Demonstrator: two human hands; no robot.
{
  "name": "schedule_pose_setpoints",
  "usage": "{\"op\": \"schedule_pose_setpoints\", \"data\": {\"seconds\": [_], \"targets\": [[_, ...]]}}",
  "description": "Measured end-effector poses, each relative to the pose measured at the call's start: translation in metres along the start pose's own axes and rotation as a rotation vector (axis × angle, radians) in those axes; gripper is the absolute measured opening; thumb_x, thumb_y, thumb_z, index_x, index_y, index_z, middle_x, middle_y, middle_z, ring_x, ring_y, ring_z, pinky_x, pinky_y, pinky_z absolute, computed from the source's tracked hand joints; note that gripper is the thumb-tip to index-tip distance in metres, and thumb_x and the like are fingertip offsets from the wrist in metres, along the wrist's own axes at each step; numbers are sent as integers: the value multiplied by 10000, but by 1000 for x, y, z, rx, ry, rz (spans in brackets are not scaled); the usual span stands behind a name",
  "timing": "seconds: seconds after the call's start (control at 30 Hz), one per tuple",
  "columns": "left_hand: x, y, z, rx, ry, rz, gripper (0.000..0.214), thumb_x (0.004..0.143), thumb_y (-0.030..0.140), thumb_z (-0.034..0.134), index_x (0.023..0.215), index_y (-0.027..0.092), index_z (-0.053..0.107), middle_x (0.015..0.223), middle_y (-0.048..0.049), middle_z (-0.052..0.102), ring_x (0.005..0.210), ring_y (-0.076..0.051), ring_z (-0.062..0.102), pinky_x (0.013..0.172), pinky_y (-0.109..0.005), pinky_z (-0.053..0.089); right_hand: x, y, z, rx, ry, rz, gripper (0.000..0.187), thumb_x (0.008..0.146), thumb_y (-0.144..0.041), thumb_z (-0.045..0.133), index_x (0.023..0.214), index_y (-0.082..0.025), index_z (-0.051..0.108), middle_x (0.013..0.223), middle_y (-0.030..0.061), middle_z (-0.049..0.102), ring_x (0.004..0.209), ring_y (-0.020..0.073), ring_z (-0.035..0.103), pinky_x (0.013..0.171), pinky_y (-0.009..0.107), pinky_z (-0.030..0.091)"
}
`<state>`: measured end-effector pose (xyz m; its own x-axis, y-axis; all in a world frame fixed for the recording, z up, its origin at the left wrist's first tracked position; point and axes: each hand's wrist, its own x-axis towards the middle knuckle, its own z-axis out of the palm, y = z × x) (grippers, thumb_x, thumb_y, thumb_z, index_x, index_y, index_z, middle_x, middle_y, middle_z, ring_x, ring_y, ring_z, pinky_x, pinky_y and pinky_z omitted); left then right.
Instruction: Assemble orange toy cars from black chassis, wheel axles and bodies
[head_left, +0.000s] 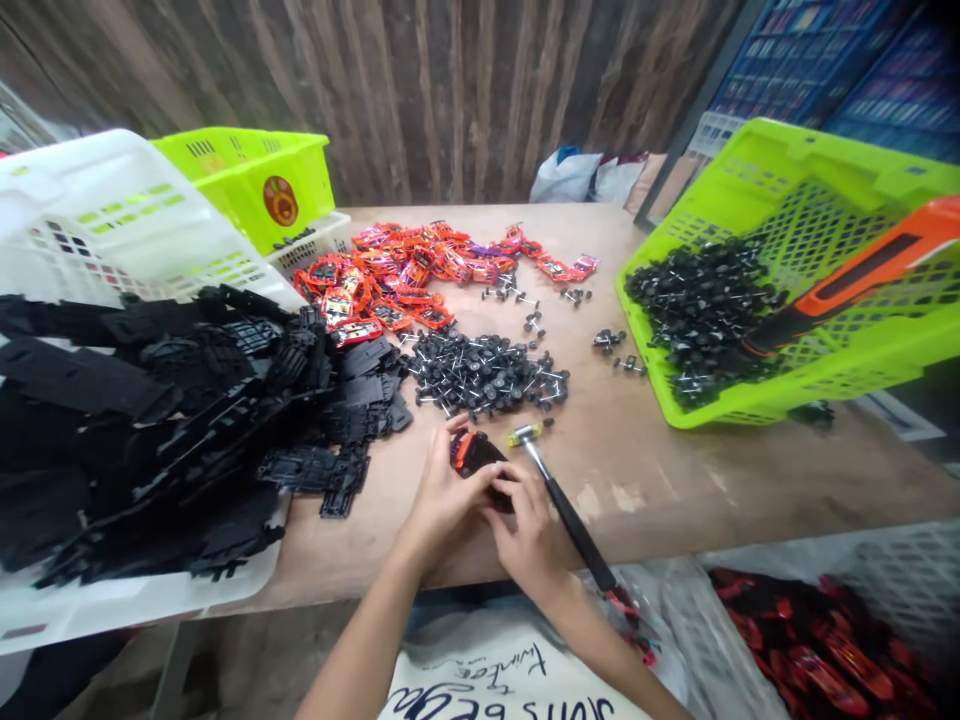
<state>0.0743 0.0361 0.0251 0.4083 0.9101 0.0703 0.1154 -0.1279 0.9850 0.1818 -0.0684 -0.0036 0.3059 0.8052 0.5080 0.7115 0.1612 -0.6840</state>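
Holds a small toy car of black and orange-red plastic [480, 453] near the front edge of the brown wooden worktop [645, 480], with the grip of both hands closed on it. Clasps the orange-red end with the left hand [441, 487] and meets the black side with the right hand [528, 520]. Covers much of it with fingers, so cannot tell how well the parts fit. Might crack or skew the plastic if pressed unevenly, or let it slip toward the front edge if loosened on one side only.

Just right of the right hand, a hammer with a yellowish-tipped metal head and black handle [559, 495], slanting down to the front edge. Could tip off there if nudged by an elbow.

Just beyond the hands, toward the back edge, a heap of black wheels on silvery axles [487, 372]; likely to roll and scatter if bumped by the knuckles. Farther back, a pile of shiny orange-red car shells [412, 268].

Toward the left edge, a mound of flat black plastic plates [150, 400], spilling onto the worktop; could slide farther if jostled. Toward the right edge, a tilted lime-green plastic basket [855, 372] of more wheels, with an orange-and-black tool [877, 262] reaching across.
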Motion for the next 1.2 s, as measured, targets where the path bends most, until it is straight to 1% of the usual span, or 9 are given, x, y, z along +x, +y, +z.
{"op": "schedule_pose_setpoints", "data": {"seconds": [0.13, 0.27, 0.6, 0.7, 0.8, 0.87, 0.97, 1.07, 1.2], "targets": [[-2, 17, 0, 98, -183, 259, 631, 759, 149, 636, 1326, 219, 369, 1178, -103, 533, 1047, -201, 569, 914, -367, 477, 24, -5, -27, 97, 12, 8, 405, 882, -201, 525, 1276, -216, 433, 1324, 142, 475, 1244, 257, 458, 991, 460, 439], [-6, 35, -1, 182, -359, 427, 523, 795, 72, 561, 1279, 221, 428, 1194, -103, 558, 1116, -214, 544, 959, -376, 454, 48, -1, -50, 148, -128, -61, 335, 882, -194, 535, 1211, -227, 485, 1167, 94, 591, 1124, 219, 555, 956, 393, 471], [-31, 32, -4, 344, -81, 479, 350, 832, 34, 450, 1133, 200, 515, 1086, -71, 640, 1050, -190, 598, 1054, -417, 379, 50, -22, -34, 86, -163, -141, 267, 877, -103, 456, 1112, -197, 543, 1022, 95, 644, 974, 218, 614, 814, 348, 520], [-29, 33, -10, 371, -139, 433, 347, 853, 114, 487, 1184, 217, 501, 1136, -81, 612, 1056, -199, 583, 941, -360, 472, 49, -23, -43, 113, -171, -158, 271, 869, -118, 482, 1118, -209, 539, 1034, 86, 641, 996, 222, 610, 832, 355, 524], [-9, 27, -36, 583, -57, 288, 426, 871, 178, 472, 1295, 209, 437, 1173, -117, 558, 1018, -220, 570, 852, -358, 504, 42, -1, -73, 16, -45, -136, 304, 862, -127, 507, 1150, -222, 528, 1124, 89, 617, 1080, 225, 583, 940, 398, 480], [10, 17, -61, 870, 155, 144, 458, 860, 124, 429, 1315, 172, 435, 1162, -156, 534, 1041, -258, 544, 884, -414, 475, 32, 30, -95, -157, 104, -108, 278, 845, -151, 547, 1114, -221, 546, 1162, 98, 591, 1106, 237, 566, 983, 430, 443], [37, -4, -97, 1293, 207, -16, 555, 783, 120, 531, 1331, 134, 446, 1276, -226, 469, 1169, -366, 456, 925, -511, 414, 11, 89, -119, -403, 182, -121, 160, 841, -200, 550, 998, -208, 580, 1162, 112, 560, 1091, 244, 561, 950, 425, 453], [51, -20, -118, 1402, 147, 13, 504, 808, 189, 534, 1308, 149, 481, 1296, -208, 499, 1184, -366, 463, 914, -495, 419, -5, 126, -127, -507, 73, -121, 150, 852, -205, 481, 972, -199, 571, 1197, 120, 547, 1112, 243, 550, 915, 403, 451], [56, -28, -130, 1340, 212, 210, 417, 896, 209, 394, 1287, 102, 492, 1262, -205, 565, 1122, -314, 544, 882, -429, 454, 13, 119, -114, -614, 41, -22, 178, 821, -213, 487, 977, -211, 573, 1139, 98, 613, 1088, 252, 557, 914, 412, 364]]}}
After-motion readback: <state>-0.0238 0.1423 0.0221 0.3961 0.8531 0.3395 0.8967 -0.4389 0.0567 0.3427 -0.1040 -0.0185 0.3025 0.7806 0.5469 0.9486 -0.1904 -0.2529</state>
